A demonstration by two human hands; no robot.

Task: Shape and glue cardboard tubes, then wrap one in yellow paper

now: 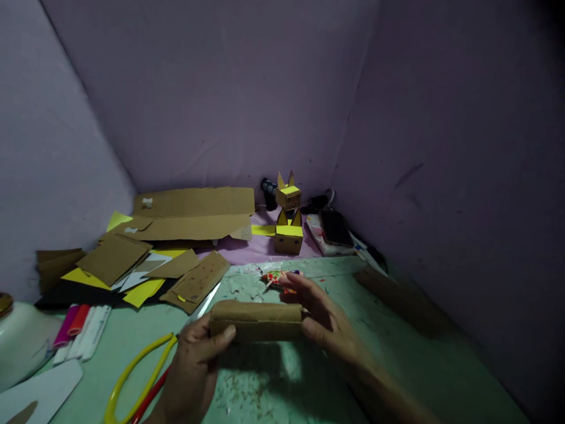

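Observation:
My left hand (196, 359) grips the left end of a folded strip of brown cardboard (260, 331), its thumb on the near face. The strip is held level above the green tabletop. At its right end is my right hand (324, 324), fingers apart and curved; the thumb tip is at the strip's edge, and I cannot tell if it touches. Yellow-handled scissors (118, 386) lie by my left wrist, partly hidden by that hand. Beyond the strip, a small patterned piece (276, 277) in red and green is partly covered by my right fingers.
Two small cardboard boxes with pointed ears (288, 242) stand at the back. Large cardboard sheets (198, 227), cut cardboard pieces (115, 259) and yellow paper (143, 291) lie left. Markers (82, 330) and a white jar (22, 341) sit near left; a phone (336, 228) lies back right.

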